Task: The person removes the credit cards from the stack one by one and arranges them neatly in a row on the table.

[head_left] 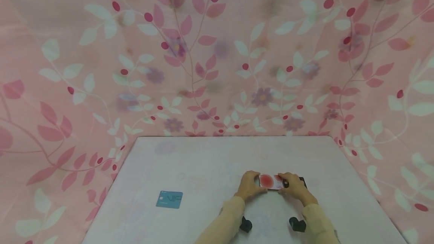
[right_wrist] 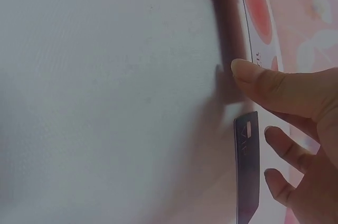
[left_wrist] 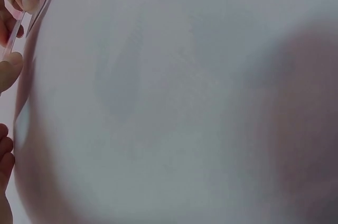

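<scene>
A white card with a red round print is held up between both hands over the right part of the table. My left hand pinches its left end. At the other end, my right hand grips it between thumb and fingers. The right wrist view shows the thumb on the near face of the red-printed card. A dark card with VIP lettering lies beside the right hand's lower fingers, partly hidden behind that hand in the head view. Only fingertips and the card's thin edge appear in the left wrist view.
On the left part of the white table lies a blue card with VIP lettering. Pink floral cloth hangs behind the table and at both sides. Two small black pieces show by the forearms, one near the left sleeve.
</scene>
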A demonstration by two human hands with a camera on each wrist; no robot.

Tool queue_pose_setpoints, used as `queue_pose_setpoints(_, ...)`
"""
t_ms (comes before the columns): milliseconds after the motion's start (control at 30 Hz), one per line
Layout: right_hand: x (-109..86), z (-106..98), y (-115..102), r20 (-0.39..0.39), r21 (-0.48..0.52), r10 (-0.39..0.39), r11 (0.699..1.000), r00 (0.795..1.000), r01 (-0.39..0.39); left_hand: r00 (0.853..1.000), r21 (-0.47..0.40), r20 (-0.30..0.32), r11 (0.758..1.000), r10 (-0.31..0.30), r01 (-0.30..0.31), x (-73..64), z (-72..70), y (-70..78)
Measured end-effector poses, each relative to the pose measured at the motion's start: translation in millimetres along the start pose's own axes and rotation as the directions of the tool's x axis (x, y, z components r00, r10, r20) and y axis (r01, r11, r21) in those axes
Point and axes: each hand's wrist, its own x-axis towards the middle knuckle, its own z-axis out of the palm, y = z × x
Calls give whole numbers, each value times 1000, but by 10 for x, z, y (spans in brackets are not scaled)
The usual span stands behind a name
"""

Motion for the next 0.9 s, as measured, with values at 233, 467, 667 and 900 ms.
queue_pose_setpoints(233,-22,50,85,-25,-37,-3,999,1000,2,1000,69,7,997,30,-30,4,47,14)
queue_pose_setpoints(467,-23,73,140,-47,-46,-3,999,999,0,999,99,23,995,27,-29,-5,29,61)
queue_pose_setpoints(667,-4,55,147,-17,-48,12,999,1000,-12,999,151,15,987,46,-48,-22,26,53)
queue_pose_setpoints(900,24,30,160,13,-48,47,998,999,-46,999,174,33,984,37,-42,-16,7,68)
